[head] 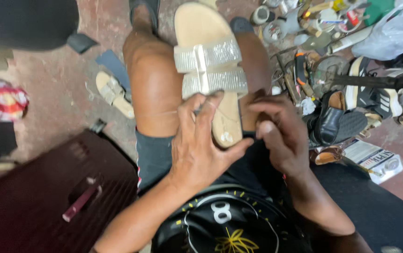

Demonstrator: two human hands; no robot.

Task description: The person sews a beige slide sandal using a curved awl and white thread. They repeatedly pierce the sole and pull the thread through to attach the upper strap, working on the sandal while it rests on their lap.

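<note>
Best kept steady: left hand (200,149) clamped on beige sandal (209,65) heel, right hand (280,136) pinching its edge, on knees.

Pretty much my little shoe repair spot: bare concrete floor (61,103), a heap of worn shoes (351,112) and hand tools (300,70) by my right knee, glue tins (276,23) beyond, a loose sandal (113,93) on the left.
</note>
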